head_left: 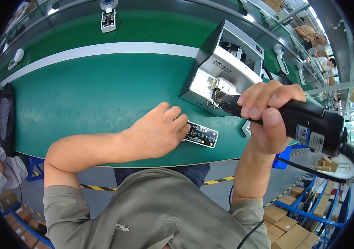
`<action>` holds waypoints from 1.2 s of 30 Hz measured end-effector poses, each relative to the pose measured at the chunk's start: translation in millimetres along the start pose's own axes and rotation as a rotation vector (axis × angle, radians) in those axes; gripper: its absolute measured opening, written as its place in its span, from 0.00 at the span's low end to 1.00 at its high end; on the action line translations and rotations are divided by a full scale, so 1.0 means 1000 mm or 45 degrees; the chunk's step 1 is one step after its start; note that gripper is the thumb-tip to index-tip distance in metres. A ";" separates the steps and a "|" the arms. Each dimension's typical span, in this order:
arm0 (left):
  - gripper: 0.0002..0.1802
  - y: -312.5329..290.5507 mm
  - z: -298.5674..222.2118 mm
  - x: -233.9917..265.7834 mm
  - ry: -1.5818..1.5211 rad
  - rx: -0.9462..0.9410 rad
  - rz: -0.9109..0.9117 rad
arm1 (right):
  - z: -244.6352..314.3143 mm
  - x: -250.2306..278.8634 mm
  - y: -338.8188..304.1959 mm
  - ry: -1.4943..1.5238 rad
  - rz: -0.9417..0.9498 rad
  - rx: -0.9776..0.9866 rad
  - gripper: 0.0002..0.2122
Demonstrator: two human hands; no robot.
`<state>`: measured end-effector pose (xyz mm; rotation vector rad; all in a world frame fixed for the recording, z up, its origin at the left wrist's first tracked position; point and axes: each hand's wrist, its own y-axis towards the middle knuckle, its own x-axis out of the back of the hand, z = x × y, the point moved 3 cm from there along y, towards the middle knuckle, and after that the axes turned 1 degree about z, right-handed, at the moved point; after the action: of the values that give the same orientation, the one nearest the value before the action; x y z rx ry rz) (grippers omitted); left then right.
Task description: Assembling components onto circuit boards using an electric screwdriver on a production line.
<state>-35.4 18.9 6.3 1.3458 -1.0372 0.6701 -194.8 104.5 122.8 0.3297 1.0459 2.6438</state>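
My right hand [268, 114] is wrapped round a black electric screwdriver [310, 124], a cord curling from its rear end. Its tip meets the front outlet of a silver screw feeder [227, 62], a box-shaped machine on the bench. My left hand [154, 130] closes over the left end of a white-edged device with a bare black circuit board [202, 135], which rests on the green bench top near its front edge. My fingers cover the rest of that device.
Another device with an exposed board [108, 20] lies at the far side, and a white handheld device [16, 59] sits far left. A dark mesh-like object [6, 120] stands at the left edge. Cardboard boxes [287, 222] fill blue racks at lower right. Other people are in the background.
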 end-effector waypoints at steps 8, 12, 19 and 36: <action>0.08 0.000 0.000 0.001 -0.010 0.006 0.059 | 0.016 0.008 -0.032 0.171 -0.239 -0.134 0.12; 0.10 0.001 -0.001 0.007 -0.026 0.024 0.122 | 0.016 0.014 -0.048 0.185 -0.339 -0.156 0.13; 0.13 0.001 -0.002 0.010 -0.026 0.046 0.282 | 0.012 0.023 -0.065 0.071 -0.290 -0.209 0.11; 0.13 0.004 0.001 0.011 -0.042 0.045 0.269 | 0.001 0.017 -0.055 0.174 -0.300 -0.361 0.11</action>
<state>-33.9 16.7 17.9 1.2920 -1.2102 0.8291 -200.9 149.3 87.6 -0.0333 0.6829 2.5780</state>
